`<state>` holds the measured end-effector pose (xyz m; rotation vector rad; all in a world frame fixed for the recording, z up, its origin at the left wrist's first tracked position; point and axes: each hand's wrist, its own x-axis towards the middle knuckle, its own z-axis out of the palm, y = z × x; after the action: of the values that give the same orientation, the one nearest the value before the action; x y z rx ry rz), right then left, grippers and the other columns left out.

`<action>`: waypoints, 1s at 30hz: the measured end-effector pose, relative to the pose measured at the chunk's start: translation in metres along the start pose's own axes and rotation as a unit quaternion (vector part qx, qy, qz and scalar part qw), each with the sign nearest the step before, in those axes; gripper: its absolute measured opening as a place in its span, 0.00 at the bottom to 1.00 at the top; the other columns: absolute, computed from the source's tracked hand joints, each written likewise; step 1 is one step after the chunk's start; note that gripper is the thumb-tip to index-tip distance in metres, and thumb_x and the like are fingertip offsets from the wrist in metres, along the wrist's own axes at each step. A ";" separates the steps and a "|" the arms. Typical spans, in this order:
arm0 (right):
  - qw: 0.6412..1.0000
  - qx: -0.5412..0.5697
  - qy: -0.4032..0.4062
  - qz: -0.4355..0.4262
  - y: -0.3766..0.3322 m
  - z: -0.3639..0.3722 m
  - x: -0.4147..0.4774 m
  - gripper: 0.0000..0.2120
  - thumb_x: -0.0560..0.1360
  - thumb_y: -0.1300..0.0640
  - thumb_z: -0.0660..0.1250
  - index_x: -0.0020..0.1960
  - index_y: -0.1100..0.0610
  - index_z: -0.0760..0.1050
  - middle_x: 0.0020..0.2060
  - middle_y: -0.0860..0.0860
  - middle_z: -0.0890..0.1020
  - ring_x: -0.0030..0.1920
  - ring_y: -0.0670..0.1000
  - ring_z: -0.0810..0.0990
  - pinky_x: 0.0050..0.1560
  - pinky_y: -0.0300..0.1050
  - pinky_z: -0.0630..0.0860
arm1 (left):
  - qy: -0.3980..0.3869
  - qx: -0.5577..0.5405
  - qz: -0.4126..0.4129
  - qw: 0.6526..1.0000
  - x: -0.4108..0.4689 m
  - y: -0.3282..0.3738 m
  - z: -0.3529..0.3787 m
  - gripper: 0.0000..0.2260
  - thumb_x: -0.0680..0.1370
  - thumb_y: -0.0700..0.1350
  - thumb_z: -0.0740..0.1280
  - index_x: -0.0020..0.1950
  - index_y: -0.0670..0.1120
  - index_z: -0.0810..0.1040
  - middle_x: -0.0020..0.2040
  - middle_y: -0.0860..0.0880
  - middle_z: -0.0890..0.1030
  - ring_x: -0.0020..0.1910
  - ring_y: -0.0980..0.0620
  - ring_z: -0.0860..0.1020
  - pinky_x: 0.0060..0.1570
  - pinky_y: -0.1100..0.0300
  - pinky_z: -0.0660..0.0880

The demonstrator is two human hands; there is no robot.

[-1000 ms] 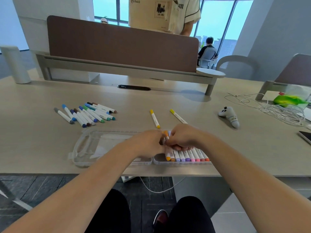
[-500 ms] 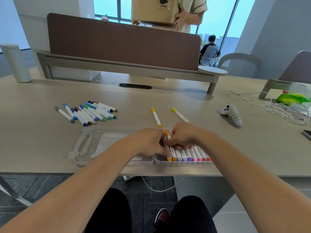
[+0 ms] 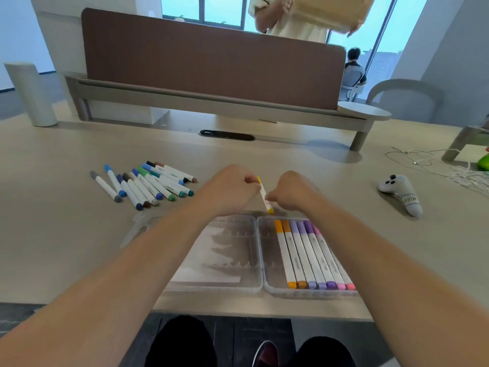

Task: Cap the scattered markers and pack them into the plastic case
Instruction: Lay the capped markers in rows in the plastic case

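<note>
1. Both hands are reaching past the far edge of the plastic case [image 3: 260, 260] and meeting on one yellow marker [image 3: 264, 196]: the left hand [image 3: 230, 190] is pinching its far, upper end, and the right hand [image 3: 293, 193] is curled closed with fingertips pressing on the barrel nearer the lower cap.
2. That yellow marker is slanting between the two hands, its near yellow tip touching or almost touching the table [image 3: 66, 234] just beyond the case.
3. Lying open at the table's near edge, the case is holding a row of packed markers [image 3: 309, 254] in its right half, orange through purple to pink; its left half is holding none.
4. A loose pile of blue, green, grey and brown markers [image 3: 148, 185] is resting on the table, well to the left of the left hand.
5. Half a second ago the hands were working low over the packed row inside the case; they are now farther out, gripping the yellow marker that was lying free beyond the case.
6. Only one yellow marker is showing now where two lay before.
</note>
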<state>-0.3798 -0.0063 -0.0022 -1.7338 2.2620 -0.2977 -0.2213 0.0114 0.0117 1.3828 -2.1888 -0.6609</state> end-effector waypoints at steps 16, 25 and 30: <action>0.999 0.026 -0.043 -0.005 -0.018 -0.016 -0.012 0.17 0.74 0.57 0.64 0.28 0.60 0.72 0.24 0.55 0.73 0.24 0.53 0.70 0.28 0.39 0.67 | -0.025 -0.004 -0.026 0.999 -0.006 -0.010 0.005 0.12 0.81 0.48 0.62 0.62 0.47 0.79 0.58 0.50 0.81 0.52 0.52 0.77 0.49 0.60 0.70; 0.989 0.002 -0.148 -0.014 -0.001 -0.025 -0.093 0.14 0.71 0.58 0.60 0.28 0.59 0.74 0.20 0.53 0.72 0.21 0.51 0.66 0.27 0.37 0.64 | -0.088 0.088 0.005 0.992 -0.042 0.001 0.023 0.18 0.81 0.45 0.63 0.72 0.49 0.71 0.71 0.50 0.73 0.68 0.49 0.72 0.67 0.56 0.68; 0.987 0.021 -0.158 -0.017 0.006 -0.016 -0.105 0.21 0.75 0.45 0.64 0.30 0.58 0.74 0.23 0.53 0.74 0.24 0.51 0.68 0.28 0.39 0.65 | -0.136 0.115 0.040 0.983 -0.052 0.008 0.030 0.15 0.81 0.44 0.59 0.67 0.49 0.75 0.61 0.46 0.80 0.52 0.47 0.79 0.44 0.59 0.70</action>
<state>-0.3651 0.0967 0.0202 -1.6664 1.9866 -0.0691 -0.2249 0.0663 -0.0137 1.3741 -2.5928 -0.6138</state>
